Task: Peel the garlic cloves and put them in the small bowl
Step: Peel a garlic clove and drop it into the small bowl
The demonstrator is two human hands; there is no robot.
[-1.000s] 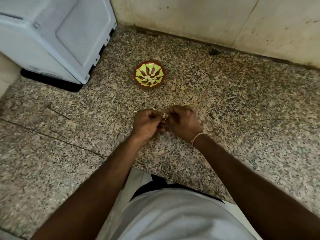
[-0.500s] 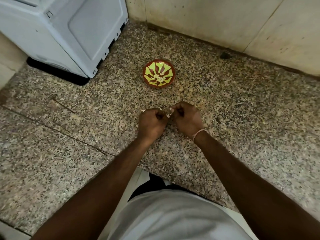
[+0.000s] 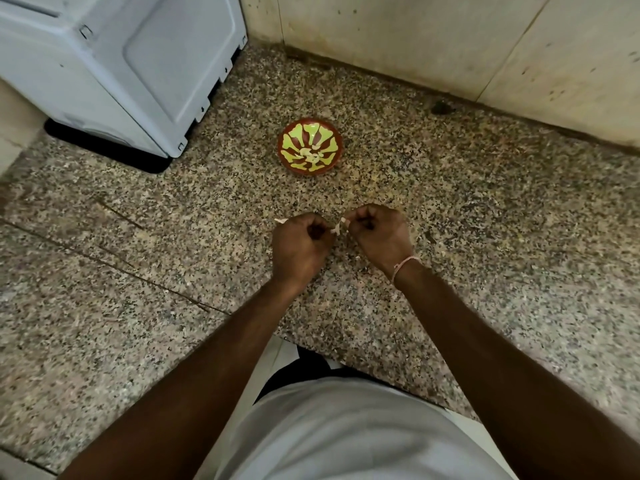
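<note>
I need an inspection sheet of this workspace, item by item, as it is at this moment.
Surface: speckled granite slab, hairline cracks on its left.
Job's things: small bowl holds a few pale cloves; garlic clove between the hands.
Clutter: pale skin scrap beside the left hand.
Grippers: left hand and right hand both pinch the garlic clove.
Cables: nothing seen.
Surroundings: white appliance, tiled wall.

Beyond the fingers (image 3: 362, 218), the small bowl (image 3: 294, 140) is red-brown with yellow-green petal shapes radiating from its centre. Between the fingers, the garlic clove (image 3: 336, 230) is pale cream. Under them, the tabletop (image 3: 485, 220) is speckled beige, grey and black. Behind them is a pinkish wrist thread (image 3: 405, 265).
</note>
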